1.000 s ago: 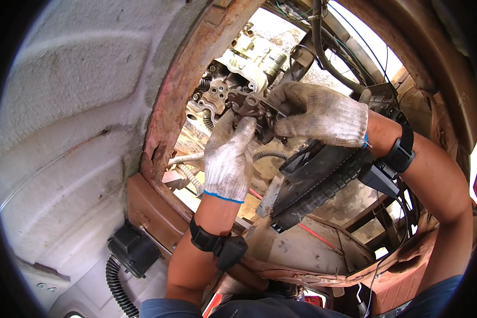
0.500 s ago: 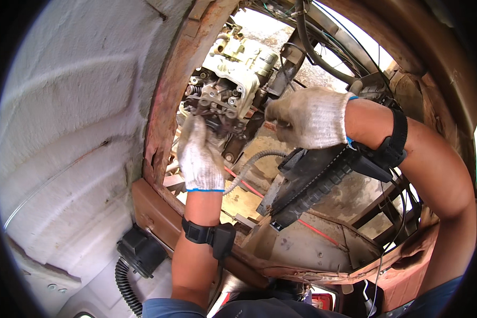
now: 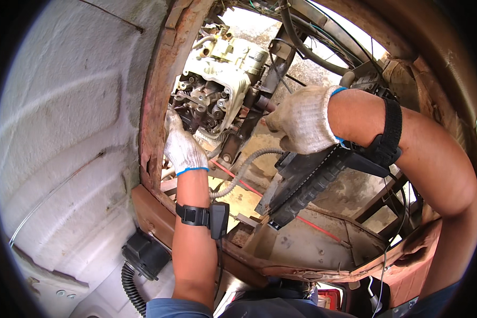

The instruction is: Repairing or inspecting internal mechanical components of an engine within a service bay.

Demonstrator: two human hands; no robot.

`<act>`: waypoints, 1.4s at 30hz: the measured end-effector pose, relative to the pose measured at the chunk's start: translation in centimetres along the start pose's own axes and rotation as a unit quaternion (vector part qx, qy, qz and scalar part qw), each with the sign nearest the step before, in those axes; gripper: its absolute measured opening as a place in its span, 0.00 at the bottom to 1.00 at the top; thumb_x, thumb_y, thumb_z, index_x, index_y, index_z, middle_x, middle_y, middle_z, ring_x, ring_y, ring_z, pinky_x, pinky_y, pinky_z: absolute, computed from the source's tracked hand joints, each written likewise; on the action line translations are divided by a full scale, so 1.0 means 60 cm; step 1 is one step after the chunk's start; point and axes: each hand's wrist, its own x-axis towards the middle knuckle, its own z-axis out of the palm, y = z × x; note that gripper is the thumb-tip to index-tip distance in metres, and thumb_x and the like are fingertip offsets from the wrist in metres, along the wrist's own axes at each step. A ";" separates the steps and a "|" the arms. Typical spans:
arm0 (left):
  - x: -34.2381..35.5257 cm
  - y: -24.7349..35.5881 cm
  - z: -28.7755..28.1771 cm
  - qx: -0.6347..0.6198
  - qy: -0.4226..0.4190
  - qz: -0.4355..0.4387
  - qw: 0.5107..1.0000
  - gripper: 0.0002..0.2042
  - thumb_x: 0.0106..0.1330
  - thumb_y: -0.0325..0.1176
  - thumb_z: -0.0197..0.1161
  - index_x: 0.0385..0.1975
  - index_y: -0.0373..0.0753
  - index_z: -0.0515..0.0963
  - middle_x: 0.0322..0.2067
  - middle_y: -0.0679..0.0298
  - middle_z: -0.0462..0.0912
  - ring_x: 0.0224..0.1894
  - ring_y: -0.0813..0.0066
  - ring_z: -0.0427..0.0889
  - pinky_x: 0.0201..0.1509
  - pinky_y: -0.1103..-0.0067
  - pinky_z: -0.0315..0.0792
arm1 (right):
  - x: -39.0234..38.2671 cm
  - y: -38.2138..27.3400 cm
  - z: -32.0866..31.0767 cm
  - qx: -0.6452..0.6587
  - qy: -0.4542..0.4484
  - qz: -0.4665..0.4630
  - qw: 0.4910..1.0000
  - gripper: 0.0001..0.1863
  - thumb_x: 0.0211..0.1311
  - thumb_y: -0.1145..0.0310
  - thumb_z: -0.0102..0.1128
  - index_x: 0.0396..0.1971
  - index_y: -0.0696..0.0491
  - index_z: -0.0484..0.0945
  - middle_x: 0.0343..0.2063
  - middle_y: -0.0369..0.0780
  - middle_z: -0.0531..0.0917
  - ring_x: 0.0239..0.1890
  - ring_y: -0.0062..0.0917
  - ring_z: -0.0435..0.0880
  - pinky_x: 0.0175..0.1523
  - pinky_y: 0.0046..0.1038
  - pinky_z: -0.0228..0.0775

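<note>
My left hand, in a dirty white knit glove with blue cuff, reaches into the engine at the frame opening's left edge. Its fingers curl onto a dark metal assembly lying in the pale cylinder head; their tips are partly hidden. Right of the engine, my right hand, in a matching glove, is closed with fingers bent down; what they hold, if anything, is hidden. Below it runs a long black ribbed component. Both forearms wear black strapped devices.
A rusty frame borders the opening, beside a padded pale panel on the left. Cables and hoses cross the upper right. A grey corrugated hose and a red line run below. A black housing with ribbed hose sits at lower left.
My left hand has moved up and left with the dark assembly onto the engine. My right hand has let go of that assembly and moved right. The engine appears further left in view.
</note>
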 end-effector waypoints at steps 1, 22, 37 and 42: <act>0.003 -0.001 0.001 0.000 0.000 0.000 1.000 0.22 0.76 0.39 0.62 0.63 0.30 0.74 0.56 0.57 0.82 0.53 0.67 0.81 0.61 0.69 0.75 | 0.000 0.000 0.000 -0.002 -0.001 -0.001 1.000 0.23 0.65 0.56 0.57 0.57 0.49 0.80 0.41 0.50 0.88 0.47 0.48 0.87 0.53 0.47 0.78; -0.001 0.005 0.018 0.049 -0.026 0.021 0.998 0.19 0.75 0.35 0.64 0.59 0.29 0.78 0.52 0.58 0.84 0.50 0.69 0.83 0.58 0.74 0.77 | 0.002 -0.001 -0.004 -0.010 -0.021 0.001 1.000 0.22 0.66 0.58 0.55 0.55 0.51 0.81 0.40 0.51 0.88 0.46 0.47 0.87 0.53 0.45 0.78; 0.013 -0.004 0.011 0.021 -0.031 0.027 0.999 0.17 0.75 0.33 0.62 0.58 0.30 0.78 0.52 0.57 0.85 0.50 0.66 0.84 0.59 0.71 0.77 | 0.001 0.003 0.006 -0.004 -0.005 0.011 1.000 0.22 0.65 0.57 0.57 0.55 0.51 0.82 0.38 0.51 0.88 0.45 0.47 0.87 0.52 0.45 0.79; 0.012 -0.001 0.009 -0.003 -0.055 0.005 0.998 0.16 0.75 0.32 0.62 0.57 0.30 0.78 0.51 0.56 0.85 0.50 0.66 0.84 0.58 0.69 0.77 | 0.001 0.004 0.005 -0.007 0.002 -0.003 1.000 0.22 0.64 0.57 0.59 0.54 0.52 0.82 0.38 0.51 0.88 0.45 0.48 0.87 0.52 0.46 0.78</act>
